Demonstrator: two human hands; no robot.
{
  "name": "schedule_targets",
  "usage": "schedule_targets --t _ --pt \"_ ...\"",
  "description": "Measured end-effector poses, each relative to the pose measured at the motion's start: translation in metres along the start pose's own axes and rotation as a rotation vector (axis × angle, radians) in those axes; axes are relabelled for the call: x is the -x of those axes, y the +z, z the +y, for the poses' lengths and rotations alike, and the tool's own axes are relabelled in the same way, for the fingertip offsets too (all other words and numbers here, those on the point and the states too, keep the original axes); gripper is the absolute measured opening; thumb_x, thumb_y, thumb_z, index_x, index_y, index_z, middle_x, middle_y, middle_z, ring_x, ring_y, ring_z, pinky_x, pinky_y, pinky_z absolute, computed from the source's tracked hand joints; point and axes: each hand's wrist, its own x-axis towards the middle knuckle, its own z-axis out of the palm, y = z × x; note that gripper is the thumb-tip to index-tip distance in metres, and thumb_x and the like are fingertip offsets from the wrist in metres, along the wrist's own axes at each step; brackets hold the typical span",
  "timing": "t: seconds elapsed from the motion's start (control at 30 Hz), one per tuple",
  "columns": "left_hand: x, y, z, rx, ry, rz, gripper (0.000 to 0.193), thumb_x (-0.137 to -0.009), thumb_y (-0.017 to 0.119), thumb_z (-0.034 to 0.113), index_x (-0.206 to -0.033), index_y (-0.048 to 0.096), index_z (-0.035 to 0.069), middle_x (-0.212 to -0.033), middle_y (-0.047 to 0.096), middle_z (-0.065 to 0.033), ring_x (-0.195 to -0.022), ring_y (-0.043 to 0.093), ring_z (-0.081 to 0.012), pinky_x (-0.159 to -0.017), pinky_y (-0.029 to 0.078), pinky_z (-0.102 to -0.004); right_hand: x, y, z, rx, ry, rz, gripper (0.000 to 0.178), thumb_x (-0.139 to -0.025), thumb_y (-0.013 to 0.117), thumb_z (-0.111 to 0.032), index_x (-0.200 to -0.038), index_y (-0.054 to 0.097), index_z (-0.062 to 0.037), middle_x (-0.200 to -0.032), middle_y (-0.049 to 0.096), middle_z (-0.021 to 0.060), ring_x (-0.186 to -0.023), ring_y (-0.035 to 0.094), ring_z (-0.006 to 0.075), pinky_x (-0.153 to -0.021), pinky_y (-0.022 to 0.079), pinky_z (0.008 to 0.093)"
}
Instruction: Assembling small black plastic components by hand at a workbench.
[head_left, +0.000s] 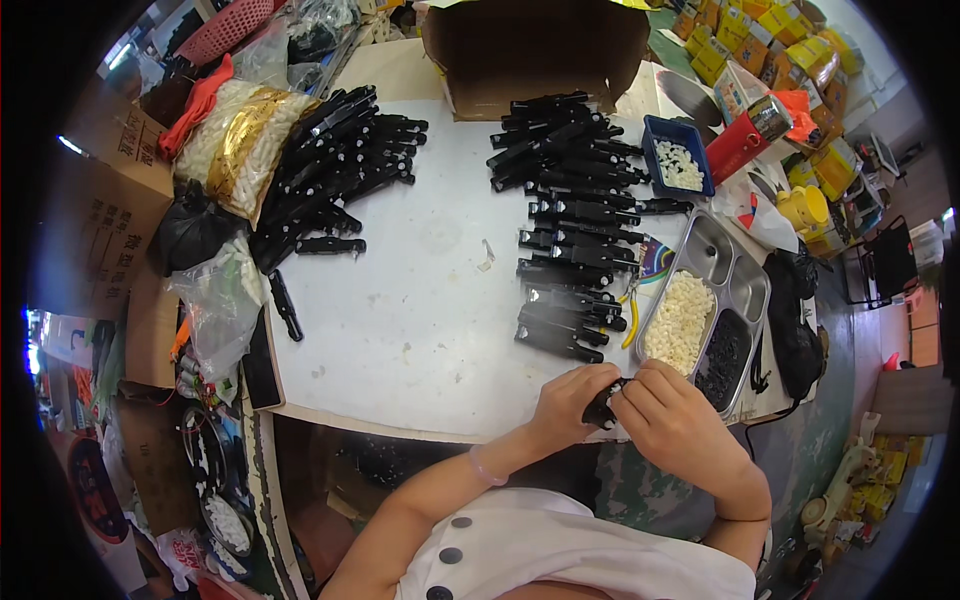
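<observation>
Close to the table's front edge, my left hand (572, 402) is closed around a black elongated part (601, 408), of which only the end shows. My right hand (672, 412) meets it there, with thumb and fingers pinched at that end. Whether a small piece sits between those right fingertips is hidden. Just beyond my hands lies a column of similar black handle-like parts (572, 270), heaped at its far end. To the right stands a divided steel tray (748, 290) with small cream-white pieces (682, 318) and small black pieces (724, 358) in separate compartments.
Yellow-handled pliers (631, 318) lie beside the tray. Farther back are a blue bin (652, 140) of white pieces, a red thermos (742, 145) and an open cardboard box (535, 60). At left, another heap of black parts (330, 160) adjoins a bulging bag (240, 140).
</observation>
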Motion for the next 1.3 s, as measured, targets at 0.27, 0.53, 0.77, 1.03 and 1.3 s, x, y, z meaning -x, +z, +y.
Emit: schedule_targets --t 0.27,0.53,0.77,1.03,1.3 --pt "0.008 0.017 -0.011 -0.12 -0.021 -0.033 0.046 -0.063 0.075 0.005 -0.106 0.058 0.003 -0.105 0.065 -0.0136 -0.089 0.065 -0.0327 -0.075 0.054 -0.0368 -0.01 0.013 -0.021 0.349 -0.036 -0.182 0.024 -0.066 0.059 -0.019 -0.082 0.063 -0.0008 -0.079 0.055 0.0083 -0.082 0.051 0.0226 -0.078 0.04 0.0345" --pt "0.004 0.013 -0.004 -0.056 -0.068 -0.004 0.053 -0.062 0.077 0.008 -0.111 0.058 0.004 -0.107 0.065 -0.0148 -0.092 0.065 -0.0332 -0.078 0.054 -0.037 0.011 0.021 0.004 -0.13 0.156 0.082 0.017 -0.067 0.07 -0.016 -0.08 0.064 -0.0056 -0.074 0.056 0.0036 -0.077 0.051 0.0224 -0.072 0.039 0.0335" --pt "-0.027 -0.035 0.027 0.129 -0.206 -0.009 0.05 -0.072 0.078 0.005 -0.118 0.057 0.003 -0.111 0.064 -0.0105 -0.099 0.064 -0.0184 -0.086 0.052 -0.0297 0.05 0.04 -0.02 -0.953 0.622 1.039 0.024 -0.086 0.067 -0.022 -0.074 0.06 -0.0024 -0.066 0.052 0.0051 -0.063 0.049 0.018 -0.061 0.039 0.0315" --pt "-0.069 -0.059 0.014 -0.077 0.192 0.069 0.059 -0.065 0.082 0.005 -0.118 0.057 0.003 -0.114 0.063 -0.0164 -0.102 0.064 -0.028 -0.087 0.052 -0.0342 0.027 0.05 -0.024 -0.548 0.588 0.934 0.012 -0.072 0.074 -0.008 -0.081 0.066 -0.0078 -0.079 0.054 0.0056 -0.077 0.051 0.0243 -0.072 0.041 0.0348" --pt "-0.087 -0.066 0.023 -0.388 0.386 0.084 0.055 -0.06 0.078 0.015 -0.111 0.06 0.003 -0.109 0.064 -0.0157 -0.095 0.065 -0.0318 -0.079 0.053 -0.0379 -0.013 0.017 -0.019 -0.104 0.439 0.827 0.019 -0.067 0.077 -0.014 -0.083 0.068 -0.0112 -0.085 0.053 0.0012 -0.089 0.048 0.0235 -0.084 0.035 0.0415"
